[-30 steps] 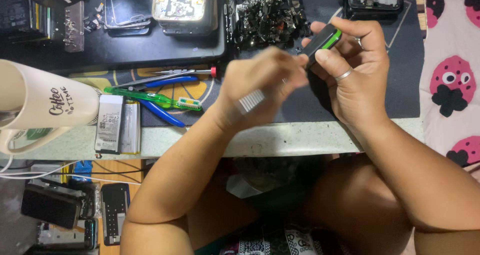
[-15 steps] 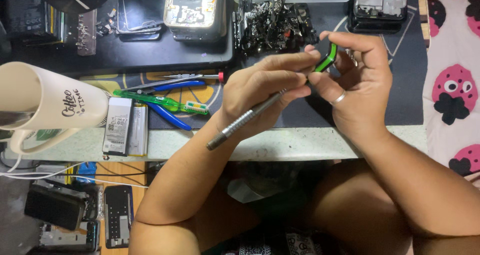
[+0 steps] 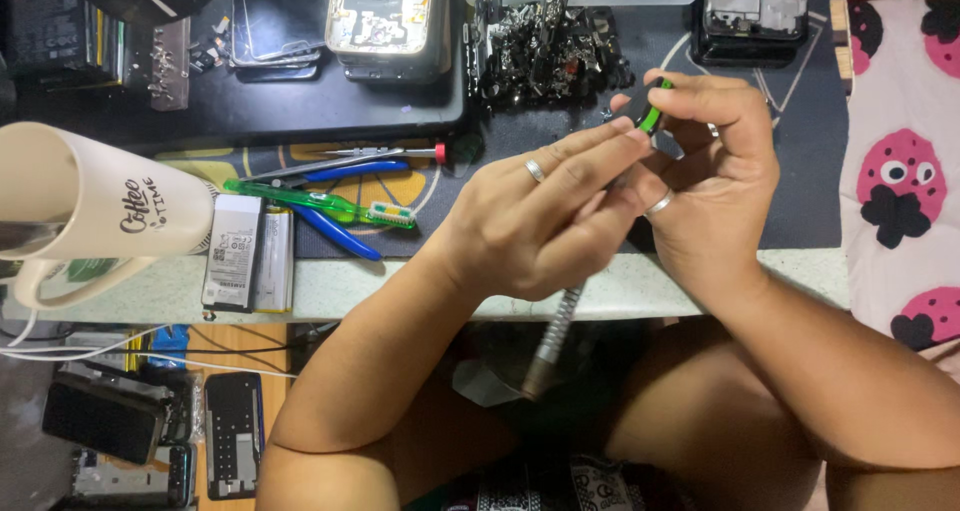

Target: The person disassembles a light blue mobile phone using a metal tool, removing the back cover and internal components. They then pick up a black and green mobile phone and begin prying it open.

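My left hand (image 3: 545, 216) grips a thin metal screwdriver (image 3: 555, 336); its knurled grey handle hangs down past the table edge toward my lap. The tip end is hidden behind my fingers. My right hand (image 3: 710, 166) pinches a small black and green part (image 3: 654, 117) between thumb and fingers, just above my left fingertips. Both hands meet over the dark work mat (image 3: 800, 201). Each hand wears a ring.
A cream mug (image 3: 95, 206) stands at the left. Two phone batteries (image 3: 248, 253), a green toothbrush (image 3: 320, 204), blue-handled pliers (image 3: 345, 233) and tweezers lie left of my hands. Opened phones (image 3: 385, 21), a pile of black parts (image 3: 545, 46) and a clear tray sit behind.
My left hand has turned the screwdriver from slanting left to hanging nearly straight down. The right hand with the green part has shifted slightly down and right.
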